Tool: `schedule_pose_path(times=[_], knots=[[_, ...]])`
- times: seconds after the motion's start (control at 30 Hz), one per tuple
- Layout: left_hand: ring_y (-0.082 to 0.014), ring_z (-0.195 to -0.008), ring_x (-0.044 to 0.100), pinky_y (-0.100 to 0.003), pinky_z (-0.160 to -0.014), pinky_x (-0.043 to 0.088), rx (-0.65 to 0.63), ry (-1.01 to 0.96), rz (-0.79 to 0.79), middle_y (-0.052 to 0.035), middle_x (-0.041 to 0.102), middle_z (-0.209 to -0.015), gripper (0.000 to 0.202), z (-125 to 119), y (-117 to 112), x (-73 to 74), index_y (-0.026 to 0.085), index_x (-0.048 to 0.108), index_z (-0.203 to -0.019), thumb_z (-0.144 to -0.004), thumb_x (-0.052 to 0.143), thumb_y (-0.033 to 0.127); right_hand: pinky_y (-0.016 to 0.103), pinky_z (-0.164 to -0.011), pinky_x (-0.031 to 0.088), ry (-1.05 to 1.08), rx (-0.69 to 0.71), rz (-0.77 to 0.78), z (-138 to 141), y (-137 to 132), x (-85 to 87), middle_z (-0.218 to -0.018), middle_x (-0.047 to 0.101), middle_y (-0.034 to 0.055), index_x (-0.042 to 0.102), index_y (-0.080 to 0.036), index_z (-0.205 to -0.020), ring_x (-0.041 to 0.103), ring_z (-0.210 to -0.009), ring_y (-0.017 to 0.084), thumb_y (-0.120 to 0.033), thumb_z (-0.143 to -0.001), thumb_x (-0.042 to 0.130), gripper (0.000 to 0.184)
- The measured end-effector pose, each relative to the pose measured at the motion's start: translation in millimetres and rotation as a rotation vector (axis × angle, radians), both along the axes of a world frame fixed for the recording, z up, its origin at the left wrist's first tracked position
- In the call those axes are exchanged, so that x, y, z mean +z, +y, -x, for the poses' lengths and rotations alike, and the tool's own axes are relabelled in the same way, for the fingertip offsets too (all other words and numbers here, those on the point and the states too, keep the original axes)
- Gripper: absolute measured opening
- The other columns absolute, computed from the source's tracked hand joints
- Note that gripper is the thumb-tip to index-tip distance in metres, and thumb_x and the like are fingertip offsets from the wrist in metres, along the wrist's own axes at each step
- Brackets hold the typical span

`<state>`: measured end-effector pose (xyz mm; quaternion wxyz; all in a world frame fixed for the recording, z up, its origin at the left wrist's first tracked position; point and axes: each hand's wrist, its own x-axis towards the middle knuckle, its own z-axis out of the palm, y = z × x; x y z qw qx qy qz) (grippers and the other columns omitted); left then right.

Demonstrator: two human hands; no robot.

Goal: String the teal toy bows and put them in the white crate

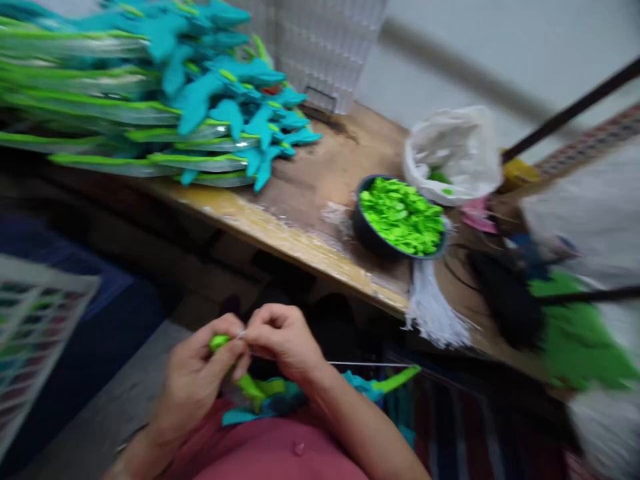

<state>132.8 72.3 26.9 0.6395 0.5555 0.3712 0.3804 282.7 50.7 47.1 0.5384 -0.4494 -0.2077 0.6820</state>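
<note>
No readable text, labels or numbers anywhere.

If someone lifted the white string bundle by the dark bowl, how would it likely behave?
The white string bundle would probably flop, since its loose ends droop at the workbench's front edge. It looks light, being made of thin strands. It might also splay or tangle, as those ends already fan apart.

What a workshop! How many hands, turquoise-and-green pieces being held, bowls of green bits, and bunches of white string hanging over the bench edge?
Hands: 2 (left hand, right hand)
Held turquoise-and-green piece: 1
Bowl of green bits: 1
Hanging bunch of white string: 1
Total: 5
</note>
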Motion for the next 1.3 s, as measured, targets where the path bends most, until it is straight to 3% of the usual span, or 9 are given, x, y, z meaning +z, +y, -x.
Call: schedule_pose_path(times=[0.07,0.23,0.4,0.47,0.6,0.73,0.93,1.1,1.3], knots=[[-0.0082,-0.053,0.049,-0.021,-0.053,0.040,-0.016,-0.028,0.003,0.0043,0.053,-0.066,0.020,-4,-1,5.2,0.019,0.059,-0.086,-0.098,0.066,0.033,0.017,-0.043,0.022,-0.006,-0.034,-0.004,2,-1,1.1,-0.051,0.046,-0.0052,0.055,-0.015,-0.063,0.033,-0.043,0.003,-0.047,-0.064,0.091,0.049],[-0.0067,-0.049,0.046,-0.021,-0.052,0.036,-0.003,-0.077,0.015,0.0048,0.051,-0.063,0.026,-4,2,10.8,0.017,0.056,-0.085,-0.101,0.062,0.036,0.017,-0.047,0.026,-0.015,-0.065,-0.004,13,-5,-3.3,-0.059,0.049,-0.0040,0.050,-0.015,-0.069,0.039,-0.046,0.004,-0.053,-0.074,0.087,0.053],[-0.0076,-0.051,0.044,-0.022,-0.054,0.035,-0.014,-0.138,0.105,0.0039,0.050,-0.061,0.028,-1,0,5.1,0.017,0.056,-0.084,-0.102,0.059,0.037,0.018,-0.049,0.030,-0.162,-0.027,-0.100,10,-9,-1.1,-0.059,0.050,-0.0034,0.056,-0.015,-0.074,0.039,-0.050,0.006,-0.050,-0.085,0.078,0.043],[-0.0081,-0.051,0.045,-0.022,-0.054,0.035,-0.004,-0.181,0.144,0.0033,0.050,-0.061,0.028,-1,1,2.1,0.016,0.056,-0.083,-0.102,0.059,0.037,0.020,-0.054,0.039,-0.374,0.005,-0.253,4,-11,4.5,-0.068,0.057,-0.0005,0.060,-0.015,-0.079,0.049,-0.057,0.009,-0.041,-0.094,0.071,0.031],[-0.0076,-0.051,0.045,-0.021,-0.053,0.034,-0.056,-0.283,0.237,0.0021,0.051,-0.062,0.028,-3,6,3.3,0.015,0.059,-0.082,-0.097,0.066,0.037,0.025,-0.074,0.049,-0.990,-0.015,-0.736,-8,-9,18.2,-0.094,0.063,0.0053,0.061,-0.017,-0.096,0.060,-0.084,0.014,-0.014,-0.102,0.052,0.011],[-0.0068,-0.048,0.043,-0.019,-0.047,0.030,-0.127,-0.389,0.331,0.0021,0.050,-0.062,0.031,-5,9,5.1,0.014,0.059,-0.080,-0.092,0.072,0.040,0.033,-0.085,0.050,-1.221,0.081,-1.043,-14,-3,28.7,-0.108,0.063,0.0111,0.055,-0.016,-0.107,0.058,-0.099,0.020,-0.006,-0.102,0.046,0.014],[-0.0083,-0.049,0.045,-0.020,-0.049,0.032,-0.024,-0.207,0.241,0.0023,0.054,-0.056,0.029,-5,3,-1.0,0.015,0.061,-0.089,-0.095,0.070,0.043,0.023,-0.068,0.044,-1.182,0.085,-0.857,-11,-9,27.7,-0.088,0.054,0.0030,0.049,-0.018,-0.097,0.052,-0.077,0.012,-0.007,-0.104,0.041,0.015],[-0.0067,-0.048,0.044,-0.020,-0.050,0.033,0.000,-0.145,0.132,0.0028,0.052,-0.056,0.033,-8,-1,6.7,0.014,0.061,-0.087,-0.096,0.067,0.044,0.018,-0.062,0.043,-1.101,0.066,-0.682,-11,-16,25.7,-0.081,0.055,-0.0018,0.051,-0.020,-0.093,0.053,-0.068,0.008,-0.013,-0.106,0.046,0.015],[-0.0052,-0.047,0.044,-0.017,-0.047,0.033,-0.076,-0.258,0.230,0.0028,0.053,-0.061,0.031,-7,3,2.3,0.013,0.062,-0.089,-0.094,0.071,0.043,0.018,-0.064,0.046,-1.185,-0.059,-0.786,-11,-13,23.3,-0.082,0.057,-0.0006,0.055,-0.019,-0.094,0.056,-0.071,0.009,-0.008,-0.102,0.053,0.013]])
